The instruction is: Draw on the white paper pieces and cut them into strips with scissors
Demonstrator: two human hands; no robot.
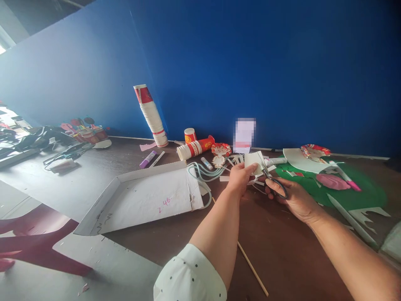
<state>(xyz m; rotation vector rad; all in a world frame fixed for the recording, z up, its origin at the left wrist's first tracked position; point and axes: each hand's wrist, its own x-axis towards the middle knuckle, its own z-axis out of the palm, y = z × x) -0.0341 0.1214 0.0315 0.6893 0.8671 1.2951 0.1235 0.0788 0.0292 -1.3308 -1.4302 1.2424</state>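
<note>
While left hand [240, 177] pinches small off-white paper rectangle [252, 160], right hand [294, 198] grips black-handled metal scissors [267, 172] — loose pinch could skew any cut

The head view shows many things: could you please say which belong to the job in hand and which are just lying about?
In use: scissors, in the right grip; white paper, in the left grip.

Apparently just lying about: tall cup stack; shallow cardboard box; purple tube; wooden stick.
</note>
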